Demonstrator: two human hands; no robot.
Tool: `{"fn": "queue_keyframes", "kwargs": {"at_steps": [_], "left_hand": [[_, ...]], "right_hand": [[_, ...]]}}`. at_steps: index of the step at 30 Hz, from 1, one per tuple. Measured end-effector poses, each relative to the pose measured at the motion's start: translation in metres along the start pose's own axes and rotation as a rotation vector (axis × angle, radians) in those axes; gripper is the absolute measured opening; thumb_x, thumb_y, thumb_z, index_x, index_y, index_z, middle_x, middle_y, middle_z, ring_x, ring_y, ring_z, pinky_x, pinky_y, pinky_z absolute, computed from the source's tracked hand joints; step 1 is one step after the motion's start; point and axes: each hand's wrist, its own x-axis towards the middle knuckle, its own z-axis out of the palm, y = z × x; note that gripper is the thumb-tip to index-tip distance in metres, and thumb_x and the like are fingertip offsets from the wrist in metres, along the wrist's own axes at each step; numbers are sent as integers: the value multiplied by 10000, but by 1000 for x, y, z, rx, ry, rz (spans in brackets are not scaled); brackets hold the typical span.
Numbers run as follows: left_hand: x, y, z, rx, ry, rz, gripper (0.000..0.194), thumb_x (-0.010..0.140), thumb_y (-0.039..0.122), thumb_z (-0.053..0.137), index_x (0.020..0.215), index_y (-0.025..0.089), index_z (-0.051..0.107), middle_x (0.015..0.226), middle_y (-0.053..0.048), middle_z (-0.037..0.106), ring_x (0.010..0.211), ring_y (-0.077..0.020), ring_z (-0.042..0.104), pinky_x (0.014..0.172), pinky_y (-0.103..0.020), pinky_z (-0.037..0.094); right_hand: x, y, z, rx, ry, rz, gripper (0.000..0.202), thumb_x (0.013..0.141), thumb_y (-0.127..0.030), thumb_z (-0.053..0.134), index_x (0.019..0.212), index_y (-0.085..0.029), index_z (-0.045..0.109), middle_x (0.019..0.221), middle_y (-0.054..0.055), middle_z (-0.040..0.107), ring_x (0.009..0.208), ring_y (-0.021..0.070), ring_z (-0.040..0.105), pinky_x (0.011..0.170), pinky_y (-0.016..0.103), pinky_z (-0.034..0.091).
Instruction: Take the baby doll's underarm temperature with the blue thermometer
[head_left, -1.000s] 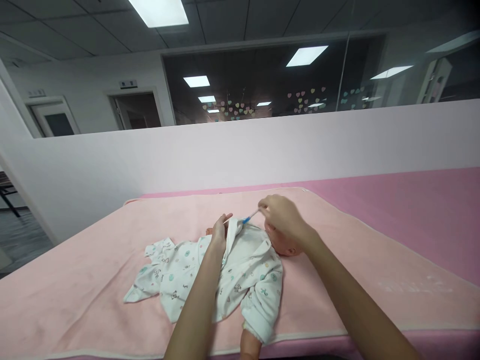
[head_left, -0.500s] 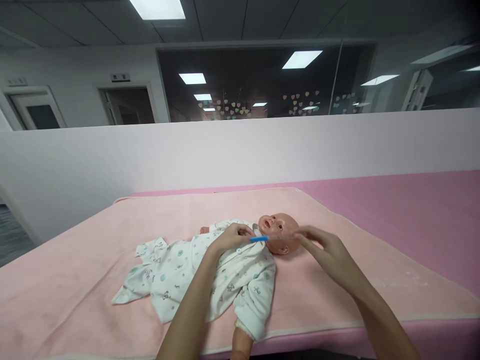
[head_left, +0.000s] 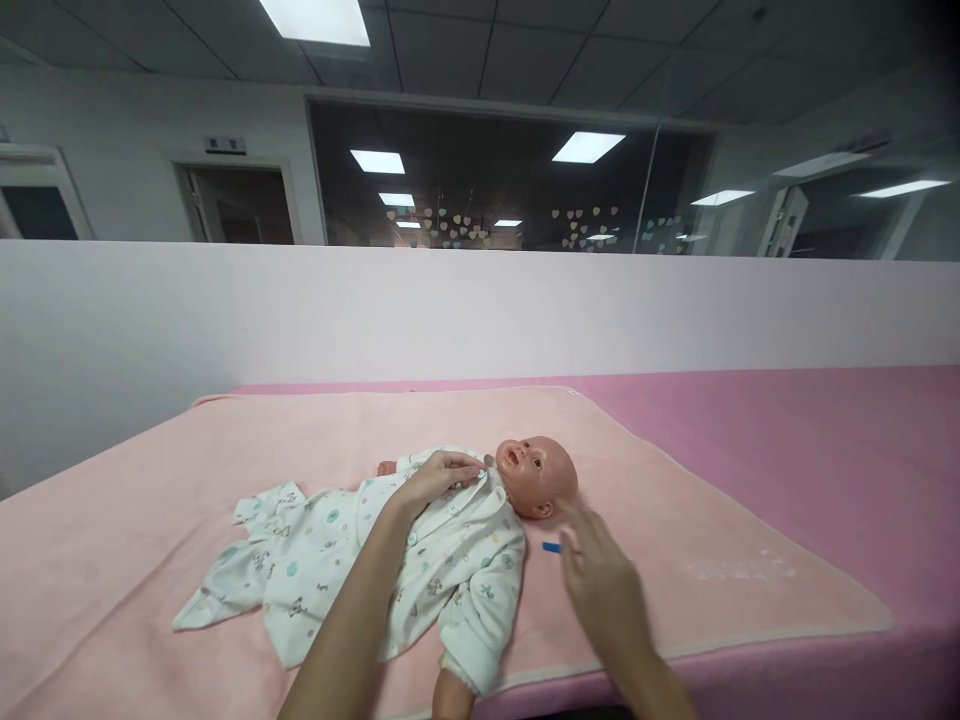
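A baby doll (head_left: 541, 472) lies on its back, head to the right, in a white printed baby outfit (head_left: 465, 545). My left hand (head_left: 442, 476) is on the doll's chest, its thumb and fingertips closed together on the outfit's front edge near the collar. Just below the doll's head is my right hand (head_left: 604, 575), blurred by motion, with its fingers stretched out. Beside its thumb shows the blue end of a thin stick (head_left: 552, 547), perhaps a thermometer. This end looks sharp against the blanket; my right hand hides the rest.
A peach blanket (head_left: 360, 420) lies under the doll on a pink padded surface (head_left: 847, 480). Behind it runs a low white wall (head_left: 480, 310). The near edge of the surface lies just below the doll's arm.
The stick, earlier held between both hands above the doll's shoulder, is now beside the doll's head. My left hand has let it go and moved to the outfit; my right hand has come lower.
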Motion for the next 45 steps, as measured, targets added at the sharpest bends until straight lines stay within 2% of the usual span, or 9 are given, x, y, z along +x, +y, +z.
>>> {"fn": "queue_keyframes", "kwargs": {"at_steps": [3,7,10,15,19,31,36,40,45], "left_hand": [[0,-1,0,18,13,16,257,658,338,660,838,161,708,635,-1,593,563,-83,456,515,-204,302],[-1,2,3,52,43,73,211,666,272,636,815,142,707,664,-18,639,626,-114,529,595,-213,382],[-2,4,5,81,35,117,193,657,221,614,796,127,708,742,-46,677,714,-152,579,669,-235,423],[-2,4,6,135,51,124,185,639,208,612,777,131,709,716,-41,675,677,-144,577,618,-221,415],[-3,5,6,133,29,132,197,628,229,636,777,124,710,672,-37,657,644,-137,562,592,-218,407],[-6,6,8,14,22,115,216,611,245,657,786,130,709,788,-69,692,746,-179,603,667,-250,449],[-4,2,6,17,34,68,211,619,175,597,797,123,697,583,-12,634,434,-63,437,434,-184,313],[-6,4,4,26,26,70,202,639,167,578,802,129,691,470,34,531,383,-39,333,393,-180,233],[-12,13,2,52,-72,40,229,659,255,626,844,137,691,580,-5,598,513,-89,484,475,-189,344]], "right_hand": [[29,-45,21,126,-49,-144,425,814,-92,342,1196,-211,485,1147,98,577,929,205,598,731,302,493],[53,-68,50,258,-93,-89,272,790,-111,390,931,-204,602,844,61,626,747,191,610,638,285,485],[53,-66,59,413,11,-20,252,764,-117,406,920,-191,589,818,55,607,743,186,598,647,283,483],[42,-59,58,627,112,-121,387,656,-48,391,988,-171,547,868,70,598,794,183,578,687,287,487],[43,-59,59,668,181,-72,352,703,-46,354,973,-175,540,845,69,598,790,179,576,699,305,489],[49,-63,64,650,147,79,258,844,-196,424,1038,-198,594,963,88,634,687,154,578,687,314,495],[50,-64,61,667,117,84,273,830,-177,435,1039,-200,608,900,63,636,595,129,532,638,282,486],[50,-64,60,681,91,86,275,832,-168,431,1028,-199,622,863,54,643,610,132,545,628,272,481],[50,-63,60,705,89,81,268,824,-161,436,991,-201,642,879,63,656,742,162,605,682,286,500]]}}
